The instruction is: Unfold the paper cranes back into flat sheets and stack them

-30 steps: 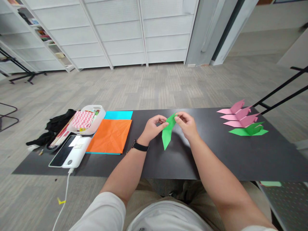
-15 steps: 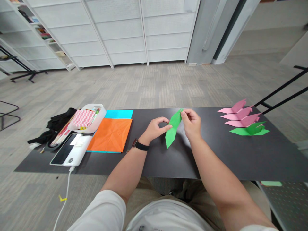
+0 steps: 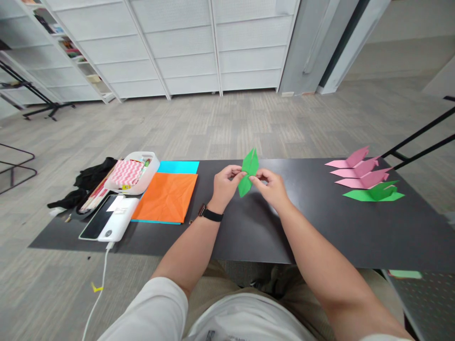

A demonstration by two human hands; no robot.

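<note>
A green folded paper (image 3: pixel 250 163), narrow and pointed at both ends, is held up over the dark table between my two hands. My left hand (image 3: pixel 226 184) pinches its left edge between thumb and fingers. On the opposite edge, my right hand (image 3: pixel 270 185) closes its thumb and fingers on the same paper. The upper tip looks split into two points. To the right stand several folded paper birds: a green one (image 3: pixel 377 193) in front and pink ones (image 3: pixel 364 179) behind it.
At the left lies a stack of orange paper (image 3: pixel 165 196) over blue sheets (image 3: pixel 183 166). Beside it are a white bin (image 3: pixel 151 173) with a pink patterned packet, a phone (image 3: pixel 97 220), a white power bank (image 3: pixel 118 220) with a cable, and black cloth (image 3: pixel 90 175). The dark table (image 3: pixel 320 232) has its near edge at my lap.
The green paper has turned more upright and shifted slightly left and away. My right hand has moved from its top tip to its right side; my left hand has closed on the left edge.
</note>
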